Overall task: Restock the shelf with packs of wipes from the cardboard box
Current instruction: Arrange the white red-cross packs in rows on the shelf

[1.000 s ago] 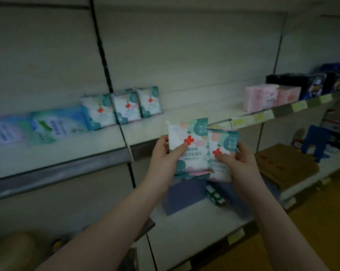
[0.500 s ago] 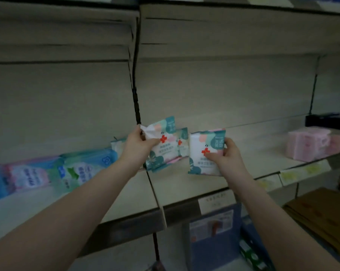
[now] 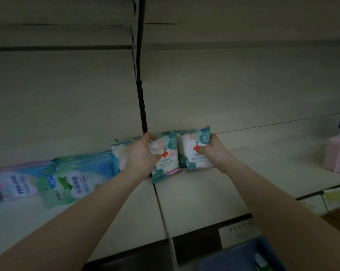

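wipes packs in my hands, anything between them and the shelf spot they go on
Nothing visible. The left hand and right hand hold the left pack and right pack low over bare shelf; matching packs stand behind and beside, blue-green packs lie further left.

A shop aisle, cream retail shelf [image 3: 204, 194] with price-label strip [image 3: 237, 229], faced rows of packaged goods [image 3: 71, 178]

a teal-and-white wipes pack [image 3: 166, 160] was gripped by the left hand [image 3: 142, 153] and a second pack [image 3: 196, 151] by the right hand [image 3: 214, 150], both stood at the back of the shelf [image 3: 194, 196]; blue-green packs [image 3: 77, 177] were seen at left
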Demonstrator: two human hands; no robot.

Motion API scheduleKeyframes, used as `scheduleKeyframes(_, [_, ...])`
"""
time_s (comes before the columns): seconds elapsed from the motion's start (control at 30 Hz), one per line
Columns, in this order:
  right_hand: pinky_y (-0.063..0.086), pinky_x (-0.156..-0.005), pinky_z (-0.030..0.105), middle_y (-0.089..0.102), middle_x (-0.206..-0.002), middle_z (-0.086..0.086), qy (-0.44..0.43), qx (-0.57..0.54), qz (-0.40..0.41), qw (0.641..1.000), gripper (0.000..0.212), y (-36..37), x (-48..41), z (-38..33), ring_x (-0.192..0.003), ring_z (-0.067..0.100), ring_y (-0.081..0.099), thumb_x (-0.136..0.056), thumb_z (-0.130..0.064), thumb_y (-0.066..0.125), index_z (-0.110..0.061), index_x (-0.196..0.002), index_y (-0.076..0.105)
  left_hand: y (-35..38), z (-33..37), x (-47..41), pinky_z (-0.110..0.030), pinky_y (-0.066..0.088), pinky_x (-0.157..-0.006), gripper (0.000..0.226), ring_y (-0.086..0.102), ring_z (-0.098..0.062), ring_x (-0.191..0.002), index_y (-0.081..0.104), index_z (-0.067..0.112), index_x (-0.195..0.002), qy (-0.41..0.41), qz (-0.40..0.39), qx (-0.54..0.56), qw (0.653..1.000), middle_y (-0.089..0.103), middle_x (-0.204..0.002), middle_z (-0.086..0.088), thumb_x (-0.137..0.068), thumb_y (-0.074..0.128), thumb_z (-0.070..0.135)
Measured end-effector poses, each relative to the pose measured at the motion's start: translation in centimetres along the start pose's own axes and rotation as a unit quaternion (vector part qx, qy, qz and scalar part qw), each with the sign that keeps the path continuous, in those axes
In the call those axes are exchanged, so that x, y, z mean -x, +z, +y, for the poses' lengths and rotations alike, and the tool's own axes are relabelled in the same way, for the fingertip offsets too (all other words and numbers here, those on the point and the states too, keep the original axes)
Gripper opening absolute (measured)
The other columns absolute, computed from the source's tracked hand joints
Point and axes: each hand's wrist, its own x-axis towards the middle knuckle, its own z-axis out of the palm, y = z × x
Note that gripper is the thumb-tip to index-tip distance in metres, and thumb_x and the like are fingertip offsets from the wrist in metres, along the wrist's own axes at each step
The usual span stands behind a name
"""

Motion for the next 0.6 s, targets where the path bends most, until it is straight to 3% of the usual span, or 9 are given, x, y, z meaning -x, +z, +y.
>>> scheduleKeyframes(0.1, [0.049,-0.076,0.030,0.062,-0.094,0.010,0.010,-0.010,-0.001,1.000,0.022,0.3,-0.8,0.2,-0.090,0.024,0.063,-0.084,0.010,0.054,-0.004,-0.101,0.054,0.5,-0.7,-0.3,-0.014,0.030,-0.072,0.044,0.052,-0.028,-0.100,0.055,0.008,-0.118,0.002,0.008,-0.041,0.999,0.050,-0.118,-0.016,-0.076,0.069,0.004])
scheduleKeyframes(0.2, [0.047,-0.081,0.031,0.058,-0.084,0.002,0.018,-0.014,0.008,1.000,0.029,1.0,-1.0,0.4,-0.078,0.014,0.058,-0.085,0.011,0.054,-0.017,-0.080,0.048,1.0,-1.2,-0.2,-0.017,0.030,-0.087,0.050,0.049,-0.028,-0.110,0.053,0.009,-0.126,0.008,0.002,-0.070,0.998,0.044,-0.125,-0.015,-0.079,0.070,0.009])
scheduleKeyframes(0.27, [0.050,-0.082,0.032,0.063,-0.097,0.010,0.013,0.004,0.010,1.000,0.018,1.2,-1.4,1.1,-0.089,0.021,0.062,-0.083,0.009,0.057,-0.005,-0.093,0.055,1.2,-1.5,-0.2,-0.021,0.032,-0.093,0.051,0.049,-0.028,-0.111,0.051,0.011,-0.128,0.017,0.006,-0.097,0.995,0.041,-0.127,-0.013,-0.080,0.069,0.012])
scheduleKeyframes(0.33, [0.052,-0.085,0.036,0.063,-0.108,0.018,0.016,0.046,0.023,0.999,0.031,1.5,-1.7,1.8,-0.102,0.030,0.062,-0.079,0.004,0.061,0.005,-0.109,0.053,1.4,-1.8,-0.2,-0.029,0.037,-0.094,0.052,0.047,-0.028,-0.112,0.051,0.014,-0.130,0.026,0.018,-0.145,0.989,0.040,-0.126,-0.012,-0.081,0.069,0.019])
scheduleKeyframes(0.47, [0.042,-0.097,0.044,0.044,-0.126,0.021,-0.006,0.224,0.105,0.969,0.066,1.7,-1.4,1.7,-0.118,0.037,0.045,-0.078,-0.016,0.071,-0.001,-0.131,0.033,1.8,-2.1,-0.5,-0.033,0.033,-0.096,0.051,0.040,-0.028,-0.117,0.048,0.020,-0.131,0.043,0.044,-0.246,0.967,0.041,-0.127,-0.010,-0.083,0.065,0.030])
scheduleKeyframes(0.6, [0.041,-0.098,0.042,0.036,-0.132,0.024,-0.012,0.212,0.103,0.972,0.078,1.7,-1.0,1.4,-0.118,0.040,0.046,-0.077,-0.009,0.072,0.002,-0.135,0.021,2.4,-2.0,-0.5,-0.037,0.035,-0.097,0.053,0.042,-0.030,-0.119,0.041,0.021,-0.133,0.014,0.040,-0.269,0.962,0.037,-0.132,-0.010,-0.086,0.061,0.033])
